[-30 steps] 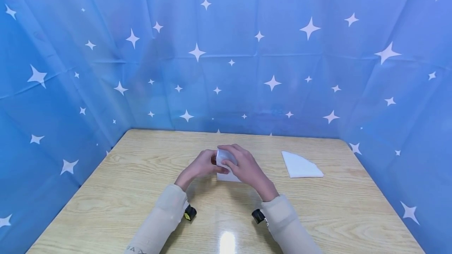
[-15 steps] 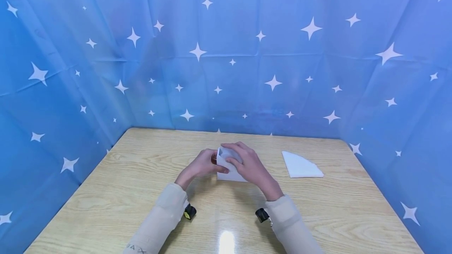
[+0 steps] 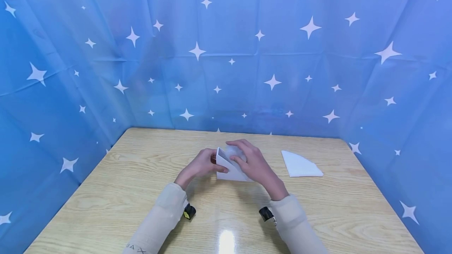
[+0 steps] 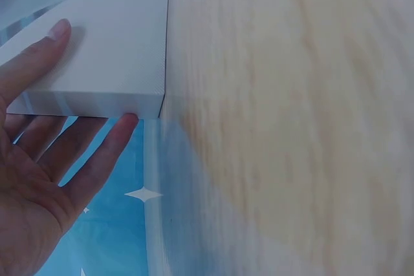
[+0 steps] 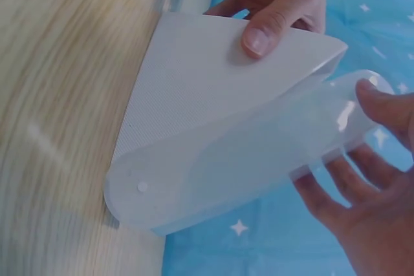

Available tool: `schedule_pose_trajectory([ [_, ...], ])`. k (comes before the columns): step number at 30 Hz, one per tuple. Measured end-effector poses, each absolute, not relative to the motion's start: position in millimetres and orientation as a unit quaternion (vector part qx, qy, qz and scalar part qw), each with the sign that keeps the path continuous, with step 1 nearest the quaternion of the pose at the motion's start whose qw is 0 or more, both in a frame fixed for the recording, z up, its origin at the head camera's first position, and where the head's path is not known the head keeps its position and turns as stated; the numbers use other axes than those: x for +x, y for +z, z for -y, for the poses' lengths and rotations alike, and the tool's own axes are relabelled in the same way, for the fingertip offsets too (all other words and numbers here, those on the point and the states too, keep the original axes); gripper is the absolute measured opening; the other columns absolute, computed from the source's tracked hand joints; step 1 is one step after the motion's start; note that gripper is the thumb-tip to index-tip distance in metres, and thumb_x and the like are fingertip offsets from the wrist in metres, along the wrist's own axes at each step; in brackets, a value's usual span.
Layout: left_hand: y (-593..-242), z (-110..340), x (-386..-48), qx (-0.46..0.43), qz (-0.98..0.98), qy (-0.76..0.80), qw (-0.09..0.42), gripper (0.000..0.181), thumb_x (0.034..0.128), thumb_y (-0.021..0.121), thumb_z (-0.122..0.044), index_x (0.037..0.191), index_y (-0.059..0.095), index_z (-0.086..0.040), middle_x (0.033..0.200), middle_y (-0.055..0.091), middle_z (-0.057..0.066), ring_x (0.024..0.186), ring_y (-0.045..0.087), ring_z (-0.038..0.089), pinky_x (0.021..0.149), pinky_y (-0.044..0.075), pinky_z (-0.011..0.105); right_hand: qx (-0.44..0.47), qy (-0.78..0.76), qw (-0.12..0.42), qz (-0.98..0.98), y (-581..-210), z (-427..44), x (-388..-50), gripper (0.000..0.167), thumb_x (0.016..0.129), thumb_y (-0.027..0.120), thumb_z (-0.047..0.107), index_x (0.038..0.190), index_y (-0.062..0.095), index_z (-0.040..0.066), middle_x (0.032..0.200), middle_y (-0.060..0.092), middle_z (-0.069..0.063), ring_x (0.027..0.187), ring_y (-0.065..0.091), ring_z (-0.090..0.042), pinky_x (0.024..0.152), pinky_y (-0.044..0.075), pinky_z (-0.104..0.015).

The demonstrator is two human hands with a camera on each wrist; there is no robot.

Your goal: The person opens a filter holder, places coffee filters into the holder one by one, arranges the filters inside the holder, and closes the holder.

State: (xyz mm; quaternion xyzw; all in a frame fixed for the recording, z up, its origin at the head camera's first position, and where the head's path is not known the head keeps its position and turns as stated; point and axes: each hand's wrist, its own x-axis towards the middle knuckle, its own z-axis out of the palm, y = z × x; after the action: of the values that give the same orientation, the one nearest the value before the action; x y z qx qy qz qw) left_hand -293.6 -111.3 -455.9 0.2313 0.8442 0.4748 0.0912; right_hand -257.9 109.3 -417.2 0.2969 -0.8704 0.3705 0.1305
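Note:
A white wedge-shaped box [image 3: 230,175] with a curved side stands on one straight edge at mid-table. My left hand [image 3: 200,164] grips it, thumb [image 4: 55,37] on the broad face and fingers along the opposite side. My right hand [image 3: 257,163] pinches a translucent round-ended plastic strip [image 5: 259,147] between thumb and fingers. That strip lies along the box's curved side, its upper end standing away from the box and its lower end near the table. The box's inside is mostly hidden. A brown-red patch [image 3: 213,158] shows beside the left fingers; its kind cannot be told.
A flat white fan-shaped piece [image 3: 301,166] lies on the wooden table [image 3: 116,191] to the right of my right hand. Behind and to the sides hangs a blue curtain [image 3: 233,42] with white stars. Black wrist cameras sit under both cuffs.
My right hand has shifted right, drawing the translucent strip away from the box, so the gap at the top has widened. My left hand and the box stay nearly in place.

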Motion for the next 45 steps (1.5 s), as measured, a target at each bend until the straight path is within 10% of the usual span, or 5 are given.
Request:
schedule_pose_trajectory([
  [45, -455.6, 110.3, -291.4, 0.218, -0.841, 0.487, 0.093, 0.038, 0.0828, 0.088, -0.016, 0.117, 0.074, -0.011, 0.111, 0.077, 0.006, 0.095, 0.072, 0.016, 0.086, 0.059, 0.035, 0.275, 0.388, 0.110, 0.873, -404.4, -163.1, -248.6, 0.059, 0.100, 0.067, 0.009, 0.155, 0.046, 0.012, 0.140, 0.060, -0.015, 0.119, 0.067, -0.033, 0.095, 0.059, -0.045],
])
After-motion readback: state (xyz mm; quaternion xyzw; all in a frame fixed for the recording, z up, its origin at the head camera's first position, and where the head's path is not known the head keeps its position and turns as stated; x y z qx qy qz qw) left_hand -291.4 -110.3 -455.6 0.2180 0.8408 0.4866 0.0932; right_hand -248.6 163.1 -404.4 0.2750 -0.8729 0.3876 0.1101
